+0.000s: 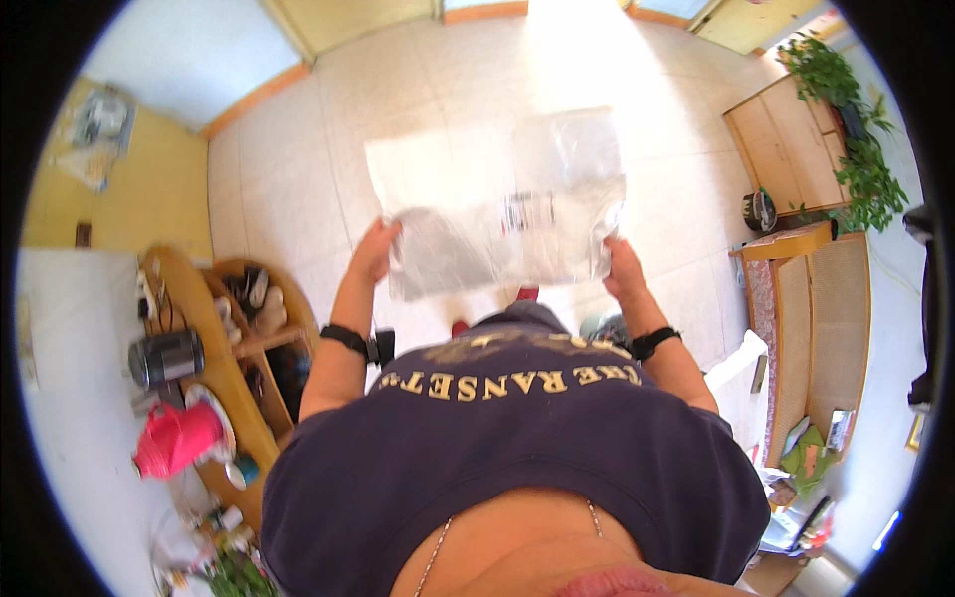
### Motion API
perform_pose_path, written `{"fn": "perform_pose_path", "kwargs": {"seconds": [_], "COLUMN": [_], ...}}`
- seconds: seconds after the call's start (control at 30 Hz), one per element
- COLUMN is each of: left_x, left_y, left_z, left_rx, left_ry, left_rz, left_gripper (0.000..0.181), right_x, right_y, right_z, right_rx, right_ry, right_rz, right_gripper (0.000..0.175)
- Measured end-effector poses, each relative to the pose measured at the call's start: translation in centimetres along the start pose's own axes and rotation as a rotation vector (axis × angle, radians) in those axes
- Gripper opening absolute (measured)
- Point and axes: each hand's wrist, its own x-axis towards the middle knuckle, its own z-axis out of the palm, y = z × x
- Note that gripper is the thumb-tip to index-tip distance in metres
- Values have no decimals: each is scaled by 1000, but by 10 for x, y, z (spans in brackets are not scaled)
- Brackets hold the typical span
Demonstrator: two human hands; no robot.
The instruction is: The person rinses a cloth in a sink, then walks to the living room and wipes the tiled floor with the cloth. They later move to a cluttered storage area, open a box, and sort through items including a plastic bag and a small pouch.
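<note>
A large translucent plastic bag [455, 246] is spread out in front of my body, above the tiled floor. My left hand [377, 248] grips its left edge, fingers closed on the film. At the opposite edge, my right hand [622, 266] pinches the bag near its lower right corner. A white label [530, 211] with print and a barcode sticks to the bag right of its middle. The film is creased, and bright light washes out its upper left part. Whether anything lies inside cannot be made out.
To the left stands a wooden shelf unit [224, 351] with shoes inside, a pink jug [179, 440] and a dark appliance [166, 358] on top. A wooden cabinet [787, 149] with potted plants [869, 172] and a wooden bench [806, 336] line the right. A round tin [759, 210] sits near the cabinet.
</note>
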Motion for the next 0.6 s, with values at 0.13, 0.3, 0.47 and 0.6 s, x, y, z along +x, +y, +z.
{"fn": "perform_pose_path", "kwargs": {"seconds": [0.13, 0.3, 0.47, 0.6], "left_x": [54, 121, 204, 245], "left_y": [28, 73, 113, 152], "left_z": [70, 175, 251, 348], "left_rx": [45, 156, 221, 114], "left_ry": [-355, -418, -572, -634], "left_rz": [-43, -124, -73, -194], "left_gripper": [29, 39, 43, 47], "right_x": [34, 124, 181, 247], "right_y": [-18, -35, -103, -142], "right_z": [4, -12, 43, 46], "right_rx": [-79, -857, -573, -751], "right_ry": [10, -127, -193, -329], "right_rz": [-88, -549, -101, -326], "right_gripper": [19, 24, 30, 36]}}
